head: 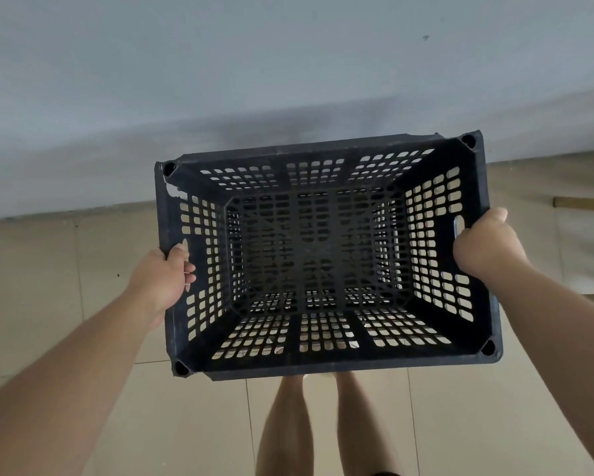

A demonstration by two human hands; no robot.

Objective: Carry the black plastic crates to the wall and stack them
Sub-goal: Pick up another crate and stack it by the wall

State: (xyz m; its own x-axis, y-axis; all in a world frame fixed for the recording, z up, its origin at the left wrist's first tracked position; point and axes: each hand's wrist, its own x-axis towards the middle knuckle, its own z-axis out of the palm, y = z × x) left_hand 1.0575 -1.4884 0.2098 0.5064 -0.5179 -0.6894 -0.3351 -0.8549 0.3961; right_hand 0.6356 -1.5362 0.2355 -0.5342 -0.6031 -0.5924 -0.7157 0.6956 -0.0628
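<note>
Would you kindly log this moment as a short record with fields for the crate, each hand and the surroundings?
item: black plastic crate, perforated walls and bottom, open side up, nothing inside
support: held off the floor by both hands, one at each short side
left hand: grips the left rim at the handle slot
right hand: grips the right rim at the handle slot
ahead: grey wall
below: beige tiled floor, the person's legs under the near rim
</note>
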